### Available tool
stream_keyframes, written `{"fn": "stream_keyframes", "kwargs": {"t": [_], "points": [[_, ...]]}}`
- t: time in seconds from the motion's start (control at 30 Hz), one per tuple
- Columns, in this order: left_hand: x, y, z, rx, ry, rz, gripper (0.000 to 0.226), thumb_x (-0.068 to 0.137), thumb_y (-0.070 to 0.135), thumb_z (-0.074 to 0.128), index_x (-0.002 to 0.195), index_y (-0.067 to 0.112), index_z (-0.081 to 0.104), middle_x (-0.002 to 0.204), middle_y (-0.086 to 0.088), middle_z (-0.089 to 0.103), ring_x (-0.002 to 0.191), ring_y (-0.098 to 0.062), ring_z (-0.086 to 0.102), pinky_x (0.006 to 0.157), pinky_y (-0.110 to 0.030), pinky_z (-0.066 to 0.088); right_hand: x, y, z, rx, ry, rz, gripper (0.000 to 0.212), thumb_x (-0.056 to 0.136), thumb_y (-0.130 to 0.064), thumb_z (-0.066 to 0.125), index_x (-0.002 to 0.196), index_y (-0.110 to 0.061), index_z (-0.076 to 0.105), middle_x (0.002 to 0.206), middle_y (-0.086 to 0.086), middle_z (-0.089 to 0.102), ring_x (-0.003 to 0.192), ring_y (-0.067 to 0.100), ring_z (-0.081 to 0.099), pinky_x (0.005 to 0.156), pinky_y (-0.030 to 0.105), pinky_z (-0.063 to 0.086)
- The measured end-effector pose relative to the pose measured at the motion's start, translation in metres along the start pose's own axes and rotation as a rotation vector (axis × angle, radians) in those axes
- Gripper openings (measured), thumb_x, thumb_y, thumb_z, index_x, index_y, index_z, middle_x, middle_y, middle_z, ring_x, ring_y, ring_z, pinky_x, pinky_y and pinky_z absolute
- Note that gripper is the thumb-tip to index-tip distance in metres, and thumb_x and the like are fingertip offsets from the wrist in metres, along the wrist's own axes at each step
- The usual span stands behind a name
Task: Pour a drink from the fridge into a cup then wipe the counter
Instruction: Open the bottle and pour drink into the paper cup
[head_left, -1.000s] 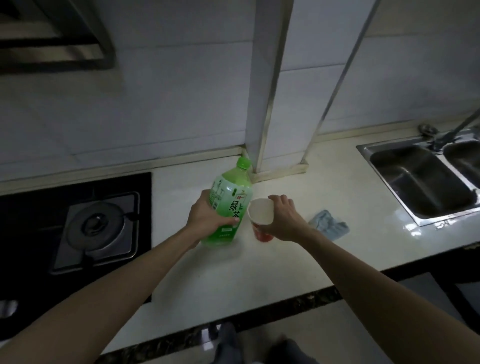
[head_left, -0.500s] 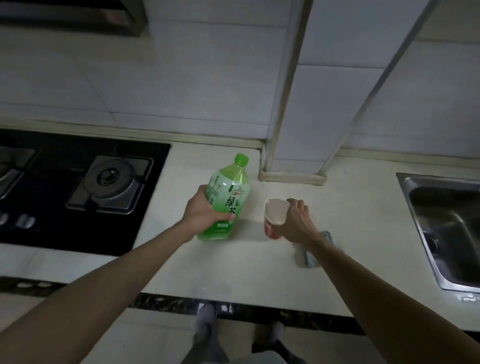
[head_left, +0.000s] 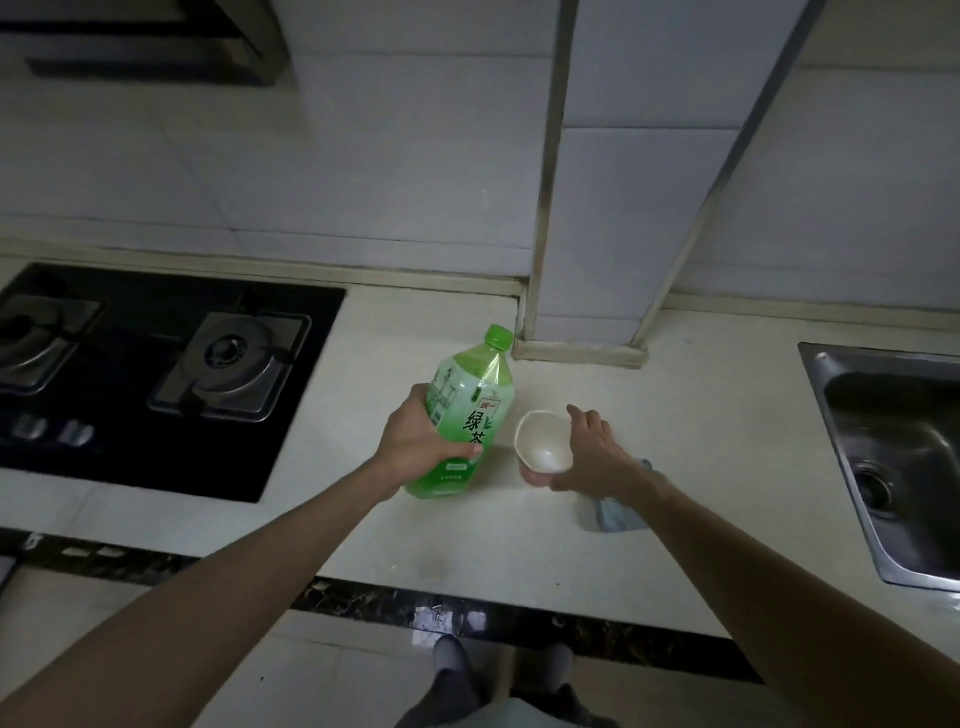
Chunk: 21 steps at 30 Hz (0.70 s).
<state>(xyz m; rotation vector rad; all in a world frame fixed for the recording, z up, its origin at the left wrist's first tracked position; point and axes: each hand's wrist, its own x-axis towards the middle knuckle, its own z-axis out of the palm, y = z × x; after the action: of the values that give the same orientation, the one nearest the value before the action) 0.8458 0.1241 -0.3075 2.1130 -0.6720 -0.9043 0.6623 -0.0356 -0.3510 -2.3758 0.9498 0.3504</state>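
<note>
A green tea bottle with a green cap on stands on the pale counter, near the middle. My left hand grips its lower body from the left. Just right of the bottle stands a paper cup, white inside and red outside, looking empty. My right hand holds the cup from its right side, thumb at the base and fingers curled behind the rim. A blue cloth lies crumpled on the counter, partly hidden under my right wrist.
A black gas hob with two burners fills the counter's left part. A steel sink is set in at the right. A tiled pillar juts from the wall just behind the bottle. The counter's dark front edge runs below my arms.
The view has swung left and down, bringing the hob's second burner into sight and pushing the sink to the edge. Bottle and cup remain held on the counter, the cup's mouth tilted more toward me.
</note>
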Motion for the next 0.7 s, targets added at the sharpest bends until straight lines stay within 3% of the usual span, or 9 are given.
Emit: {"fn": "stream_keyframes", "kwargs": {"t": [0.1,0.17,0.27,0.33,0.43,0.5,0.6,0.7], "points": [[0.007,0.003,-0.010,0.012,-0.009,0.029,0.086,0.057,0.022,0.095,0.126,0.018,0.045,0.107,0.007,0.061,0.103,-0.017,0.059,0.072,-0.022,0.046,0.003,-0.002,-0.019,-0.019,-0.022,0.037,0.096,0.079,-0.024,0.077,0.151,-0.004,0.015,0.144,0.016,0.030,0.130,0.030,0.032,0.108,0.040,0.034],[0.010,0.007,-0.016,0.013,-0.004,0.050,0.087,0.056,0.022,0.096,0.127,0.018,0.045,0.108,0.005,0.061,0.103,-0.017,0.058,0.073,-0.023,0.046,0.009,-0.010,-0.035,0.024,0.082,0.027,0.071,0.086,-0.021,0.068,0.145,-0.007,0.032,0.140,0.012,0.039,0.126,0.027,0.037,0.105,0.038,0.037],[0.013,0.010,-0.026,0.031,-0.010,0.092,0.085,0.056,0.022,0.095,0.125,0.019,0.046,0.107,0.005,0.061,0.101,-0.018,0.059,0.076,-0.026,0.048,0.016,-0.034,-0.062,0.170,0.318,-0.010,0.035,0.088,-0.017,0.061,0.122,-0.012,0.060,0.116,0.003,0.059,0.107,0.019,0.055,0.087,0.031,0.046],[0.014,0.012,-0.033,0.043,-0.019,0.122,0.085,0.055,0.022,0.096,0.124,0.020,0.046,0.106,0.006,0.061,0.100,-0.017,0.060,0.078,-0.027,0.050,0.017,-0.054,-0.075,0.243,0.395,0.008,0.016,0.090,-0.022,0.053,0.096,-0.015,0.067,0.098,0.000,0.068,0.090,0.020,0.063,0.072,0.027,0.044],[0.016,0.012,-0.042,0.074,-0.037,0.174,0.080,0.055,0.022,0.096,0.118,0.023,0.046,0.103,0.009,0.061,0.098,-0.015,0.060,0.072,-0.022,0.048,0.016,-0.084,-0.091,0.411,0.454,0.032,0.045,0.097,-0.041,0.043,0.074,-0.011,0.067,0.071,0.002,0.069,0.072,0.023,0.065,0.070,0.035,0.051],[0.015,0.011,-0.047,0.132,-0.051,0.233,0.080,0.055,0.022,0.096,0.118,0.024,0.046,0.101,0.012,0.060,0.096,-0.013,0.059,0.069,-0.018,0.045,0.016,-0.101,-0.098,0.479,0.468,0.043,0.058,0.097,-0.053,0.035,0.068,-0.013,0.065,0.065,0.001,0.066,0.067,0.023,0.063,0.071,0.035,0.050],[0.015,0.009,-0.053,0.211,-0.059,0.309,0.084,0.055,0.025,0.096,0.123,0.020,0.047,0.107,0.010,0.061,0.099,-0.013,0.059,0.073,-0.022,0.047,0.016,-0.118,-0.100,0.216,0.439,0.077,0.071,0.094,-0.066,0.025,0.061,-0.012,0.056,0.071,0.009,0.065,0.070,0.029,0.061,0.072,0.037,0.049],[0.015,0.008,-0.056,0.300,-0.055,0.375,0.084,0.054,0.029,0.094,0.125,0.022,0.048,0.114,0.007,0.060,0.100,-0.014,0.059,0.078,-0.029,0.049,0.015,-0.128,-0.096,-0.009,0.441,0.117,0.066,0.095,-0.062,0.025,0.065,-0.011,0.054,0.074,0.011,0.060,0.072,0.029,0.059,0.070,0.035,0.047]]}}
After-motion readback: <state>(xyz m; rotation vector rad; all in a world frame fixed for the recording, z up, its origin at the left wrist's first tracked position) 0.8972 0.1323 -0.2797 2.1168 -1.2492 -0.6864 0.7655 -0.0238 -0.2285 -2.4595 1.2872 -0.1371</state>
